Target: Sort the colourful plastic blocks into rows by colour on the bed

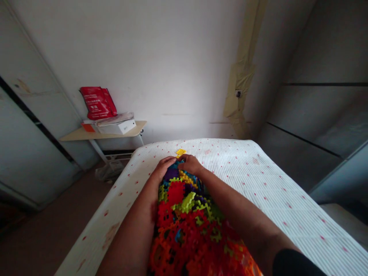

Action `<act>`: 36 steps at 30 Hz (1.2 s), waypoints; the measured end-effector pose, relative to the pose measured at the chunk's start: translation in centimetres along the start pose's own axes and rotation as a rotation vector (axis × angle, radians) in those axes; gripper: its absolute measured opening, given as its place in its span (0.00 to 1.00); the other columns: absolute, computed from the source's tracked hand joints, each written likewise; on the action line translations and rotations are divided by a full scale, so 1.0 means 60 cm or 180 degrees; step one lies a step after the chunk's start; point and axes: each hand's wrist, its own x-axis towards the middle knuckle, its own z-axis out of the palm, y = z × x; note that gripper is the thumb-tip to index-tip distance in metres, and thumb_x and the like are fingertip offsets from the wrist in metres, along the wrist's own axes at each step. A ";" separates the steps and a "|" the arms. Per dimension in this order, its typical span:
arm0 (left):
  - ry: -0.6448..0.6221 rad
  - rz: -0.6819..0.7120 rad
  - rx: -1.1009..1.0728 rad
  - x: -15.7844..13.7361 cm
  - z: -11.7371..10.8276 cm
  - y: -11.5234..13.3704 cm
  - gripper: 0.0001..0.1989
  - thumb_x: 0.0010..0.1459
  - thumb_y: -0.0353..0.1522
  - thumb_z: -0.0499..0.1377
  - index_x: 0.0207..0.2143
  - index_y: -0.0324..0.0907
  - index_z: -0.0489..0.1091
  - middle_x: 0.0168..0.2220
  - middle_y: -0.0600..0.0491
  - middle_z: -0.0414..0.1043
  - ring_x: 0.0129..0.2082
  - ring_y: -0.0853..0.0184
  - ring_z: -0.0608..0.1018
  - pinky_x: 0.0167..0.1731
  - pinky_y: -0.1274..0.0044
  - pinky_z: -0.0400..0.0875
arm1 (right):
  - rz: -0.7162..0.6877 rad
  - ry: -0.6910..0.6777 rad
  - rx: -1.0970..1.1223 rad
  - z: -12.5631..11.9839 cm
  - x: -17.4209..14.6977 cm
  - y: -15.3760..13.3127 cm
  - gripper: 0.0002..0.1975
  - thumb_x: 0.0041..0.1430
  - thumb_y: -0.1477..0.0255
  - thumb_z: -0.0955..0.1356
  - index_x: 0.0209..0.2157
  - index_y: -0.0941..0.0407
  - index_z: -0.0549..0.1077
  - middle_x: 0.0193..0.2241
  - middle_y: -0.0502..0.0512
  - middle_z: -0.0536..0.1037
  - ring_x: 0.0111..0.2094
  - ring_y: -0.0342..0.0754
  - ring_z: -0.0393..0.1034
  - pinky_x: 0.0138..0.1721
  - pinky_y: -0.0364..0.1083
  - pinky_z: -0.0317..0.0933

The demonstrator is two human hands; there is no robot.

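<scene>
Toothed, colourful pieces (188,220), cut off below, lie partly hidden under fingers (169,160).

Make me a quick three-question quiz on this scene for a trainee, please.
1. True or false: the left hand and right hand are at the near end of the colourful pieces.
2. What colour is the lone piece just beyond the hands? A yellow, B red, C purple.
3. Fill in: seen by the wearer, the small table stands to the ____ of the striped cover.

Key: 1 false, they are at the far end; 2 A; 3 left.
</scene>
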 end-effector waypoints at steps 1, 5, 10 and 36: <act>-0.0030 0.0004 -0.0069 -0.005 -0.004 0.004 0.23 0.43 0.49 0.57 0.33 0.40 0.73 0.35 0.50 0.76 0.41 0.58 0.75 0.42 0.71 0.67 | -0.0092 0.0012 -0.0002 -0.002 -0.014 -0.008 0.18 0.48 0.66 0.67 0.43 0.54 0.72 0.36 0.52 0.76 0.36 0.46 0.70 0.34 0.42 0.60; -0.0294 -0.0058 -0.0236 -0.024 -0.019 0.024 0.18 0.43 0.47 0.58 0.26 0.40 0.72 0.28 0.50 0.75 0.33 0.59 0.76 0.37 0.70 0.69 | -0.0412 0.0037 -0.0244 -0.008 -0.075 -0.037 0.20 0.50 0.66 0.67 0.46 0.54 0.68 0.39 0.55 0.75 0.39 0.50 0.70 0.38 0.46 0.60; -0.0523 -0.0054 -0.0277 -0.054 -0.029 0.047 0.16 0.43 0.45 0.59 0.26 0.42 0.75 0.28 0.51 0.76 0.34 0.58 0.75 0.40 0.69 0.68 | -0.0807 0.0112 -0.0413 -0.011 -0.141 -0.063 0.23 0.52 0.65 0.67 0.49 0.56 0.63 0.41 0.59 0.74 0.41 0.52 0.68 0.41 0.48 0.59; -0.1511 -0.0270 -0.0753 -0.148 -0.028 0.069 0.20 0.43 0.44 0.58 0.33 0.38 0.75 0.34 0.45 0.76 0.35 0.59 0.75 0.40 0.68 0.67 | -0.2335 0.0509 -0.0568 -0.042 -0.413 -0.010 0.17 0.58 0.74 0.62 0.50 0.53 0.65 0.48 0.59 0.72 0.44 0.51 0.66 0.45 0.53 0.60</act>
